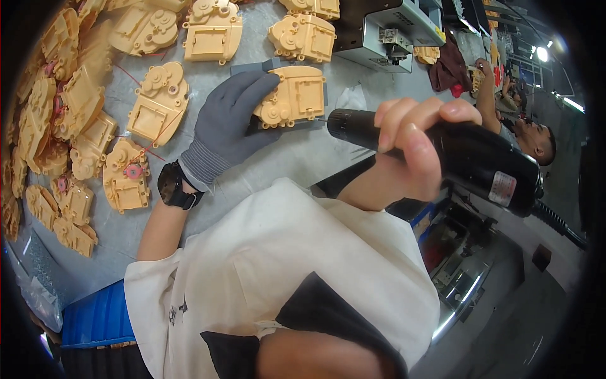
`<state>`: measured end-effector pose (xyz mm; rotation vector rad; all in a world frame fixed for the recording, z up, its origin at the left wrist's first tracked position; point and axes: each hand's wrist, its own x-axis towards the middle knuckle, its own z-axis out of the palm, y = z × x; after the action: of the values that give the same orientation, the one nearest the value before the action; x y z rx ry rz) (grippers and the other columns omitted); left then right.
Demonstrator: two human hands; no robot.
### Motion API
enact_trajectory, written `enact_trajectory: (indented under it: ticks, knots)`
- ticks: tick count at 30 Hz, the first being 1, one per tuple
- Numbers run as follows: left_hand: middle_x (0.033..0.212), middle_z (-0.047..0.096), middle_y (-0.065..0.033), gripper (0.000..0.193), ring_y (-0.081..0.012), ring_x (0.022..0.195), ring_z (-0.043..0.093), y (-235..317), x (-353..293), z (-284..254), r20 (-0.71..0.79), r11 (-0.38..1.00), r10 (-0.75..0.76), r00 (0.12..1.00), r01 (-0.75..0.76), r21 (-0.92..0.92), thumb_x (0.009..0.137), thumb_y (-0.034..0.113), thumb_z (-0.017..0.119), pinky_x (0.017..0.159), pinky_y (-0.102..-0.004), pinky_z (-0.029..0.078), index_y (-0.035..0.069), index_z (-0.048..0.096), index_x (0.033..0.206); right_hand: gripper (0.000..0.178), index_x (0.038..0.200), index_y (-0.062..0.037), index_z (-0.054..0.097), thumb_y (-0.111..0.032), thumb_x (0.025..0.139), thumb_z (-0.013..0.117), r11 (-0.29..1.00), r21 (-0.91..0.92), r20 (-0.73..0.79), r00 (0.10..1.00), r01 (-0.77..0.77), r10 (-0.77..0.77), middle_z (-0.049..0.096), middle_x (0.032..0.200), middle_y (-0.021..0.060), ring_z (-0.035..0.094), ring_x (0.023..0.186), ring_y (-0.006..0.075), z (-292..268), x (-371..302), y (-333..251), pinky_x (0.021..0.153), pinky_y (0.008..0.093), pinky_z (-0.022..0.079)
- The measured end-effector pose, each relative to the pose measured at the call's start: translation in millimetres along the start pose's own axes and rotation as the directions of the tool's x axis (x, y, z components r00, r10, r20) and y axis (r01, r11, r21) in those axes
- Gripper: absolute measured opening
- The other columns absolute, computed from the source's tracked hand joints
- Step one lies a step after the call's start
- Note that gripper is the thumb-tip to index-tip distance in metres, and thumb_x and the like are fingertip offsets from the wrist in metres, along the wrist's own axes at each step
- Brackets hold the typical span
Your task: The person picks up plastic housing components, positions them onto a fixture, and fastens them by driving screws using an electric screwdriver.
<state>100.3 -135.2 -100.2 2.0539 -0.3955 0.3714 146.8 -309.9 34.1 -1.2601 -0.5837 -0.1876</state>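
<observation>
My left hand (230, 120), in a grey knit glove, is closed on a yellow plastic housing (295, 95) with a square recess and screw bosses. The housing sits at a grey block fixture (255, 66) on the table, which it partly covers. My bare right hand (410, 142) is wrapped round a black electric screwdriver (486, 161), held nearly level. Its thin bit points left, and the tip is at or close to the housing's right edge; contact is hard to make out. A cord runs from the tool's rear end.
Similar yellow housings (82, 107) are heaped at the left, some with red wires and pink round parts. More housings (213, 31) lie along the far side. A metal box machine (391, 38) stands at the far right. A blue crate (98, 316) is lower left. Another person (530, 136) is at the right.
</observation>
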Motion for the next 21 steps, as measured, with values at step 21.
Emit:
enact_trajectory:
  ticks: [21]
  knots:
    - [0.115,0.052,-0.0133,0.07,-0.0325,0.102,0.053,-5,0,5,-0.019,0.999,0.024,1.0,-0.024,-0.034,0.061,0.018,0.076,0.086,-0.0395,0.045,0.01,0.046,0.123,0.036,0.1,-0.0026,0.038,0.009,0.072,0.058,0.995,-0.091,0.094,0.995,-0.027,0.036,0.052,0.066,0.0089,0.048,0.049,0.0149,-2,-11,10,0.051,0.0302,0.045]
